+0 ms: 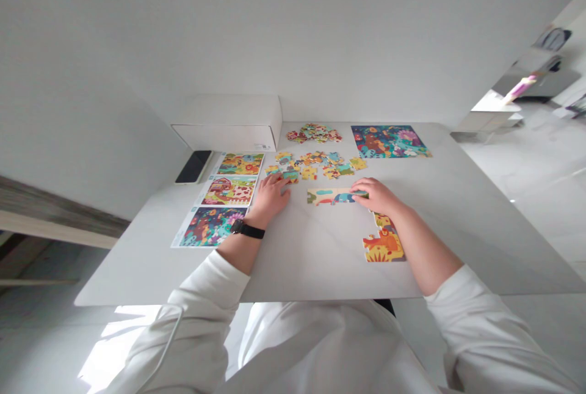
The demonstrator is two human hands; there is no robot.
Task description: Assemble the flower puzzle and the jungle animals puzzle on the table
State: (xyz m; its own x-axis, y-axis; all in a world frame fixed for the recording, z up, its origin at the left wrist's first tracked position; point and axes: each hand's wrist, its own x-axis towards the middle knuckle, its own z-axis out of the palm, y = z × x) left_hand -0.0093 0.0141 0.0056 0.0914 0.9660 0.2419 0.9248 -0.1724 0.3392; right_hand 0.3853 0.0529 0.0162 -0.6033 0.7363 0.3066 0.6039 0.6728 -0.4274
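Jigsaw puzzle pieces lie loose on white surface, mid-table. R hand rests on end of joined strip, grip unclear; L hand lies open, just beside pieces, holding nothing.

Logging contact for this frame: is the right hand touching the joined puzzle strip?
Touching. The head view plainly shows the right hand with its fingers lying over the right end of the joined puzzle strip, with no gap.
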